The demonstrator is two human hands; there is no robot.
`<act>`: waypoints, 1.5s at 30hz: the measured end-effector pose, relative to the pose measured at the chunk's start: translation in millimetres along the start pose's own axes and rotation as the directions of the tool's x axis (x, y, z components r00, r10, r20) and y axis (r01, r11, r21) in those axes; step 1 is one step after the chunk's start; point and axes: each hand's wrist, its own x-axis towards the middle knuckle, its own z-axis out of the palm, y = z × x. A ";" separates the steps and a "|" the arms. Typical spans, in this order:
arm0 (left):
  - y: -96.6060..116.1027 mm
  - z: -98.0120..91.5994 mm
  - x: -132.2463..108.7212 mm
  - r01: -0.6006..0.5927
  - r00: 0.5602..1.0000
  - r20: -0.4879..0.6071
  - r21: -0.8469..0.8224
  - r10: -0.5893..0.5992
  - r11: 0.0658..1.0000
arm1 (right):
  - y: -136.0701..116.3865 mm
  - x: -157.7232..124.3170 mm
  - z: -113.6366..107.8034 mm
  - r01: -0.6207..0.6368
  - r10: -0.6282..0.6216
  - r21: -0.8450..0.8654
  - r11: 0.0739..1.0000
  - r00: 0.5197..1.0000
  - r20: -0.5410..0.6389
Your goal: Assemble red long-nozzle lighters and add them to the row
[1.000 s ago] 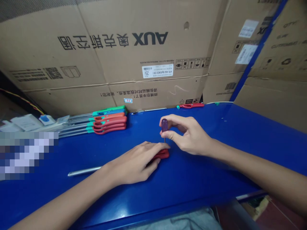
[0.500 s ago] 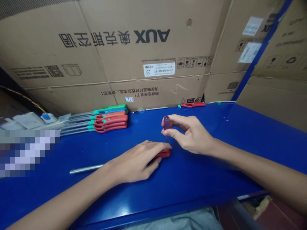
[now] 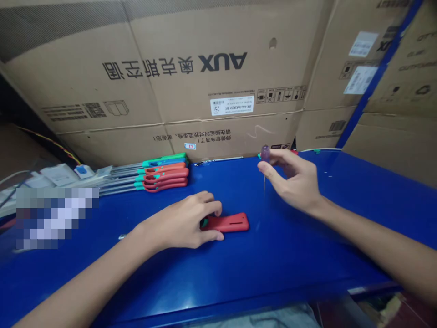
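Note:
A small screwdriver with a translucent purple handle is pinched between the thumb and fingers of my right hand. Its thin shaft points down, raised above the table to the right of a red-handled long-reach lighter. That lighter lies flat on the blue tabletop, its slotted handle end facing right. My left hand arches over its green-trimmed middle, thumb along the near side and curled fingers on the far side. Most of its metal tube is hidden under my left hand and forearm; only the tip shows.
Several lighters with red, orange, blue and green handles are stacked at the back left, near white plugs. A thin metal rod lies along the cardboard wall. Another red lighter is mostly hidden behind my right hand.
My right hand has lifted the screwdriver off the red lighter and moved it right and back. My left hand has drawn back leftward along the handle, uncovering its right end.

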 end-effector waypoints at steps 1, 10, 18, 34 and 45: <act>-1.8 -2.2 -1.0 0.007 1.000 0.018 -0.003 -0.007 1.000 | 1.7 0.0 -0.3 0.035 -0.034 -0.035 0.999 0.999 0.024; -26.9 -1.6 -2.5 0.082 0.997 0.008 0.093 -0.083 0.992 | 1.0 -3.2 1.6 0.077 -0.051 -0.164 0.984 0.986 0.156; -36.3 -1.4 -0.8 0.111 0.994 -0.010 0.061 -0.110 0.992 | 1.0 -3.2 1.6 0.029 0.007 -0.169 0.985 0.978 0.211; -54.4 -13.0 -9.2 0.229 0.971 0.034 0.137 -0.236 0.964 | 1.0 -5.9 2.0 0.014 0.045 -0.173 0.985 0.942 0.334; -101.3 -26.4 -20.4 0.487 0.857 0.106 0.149 -0.504 0.860 | -0.8 -5.1 1.5 0.013 0.054 -0.167 0.986 0.919 0.390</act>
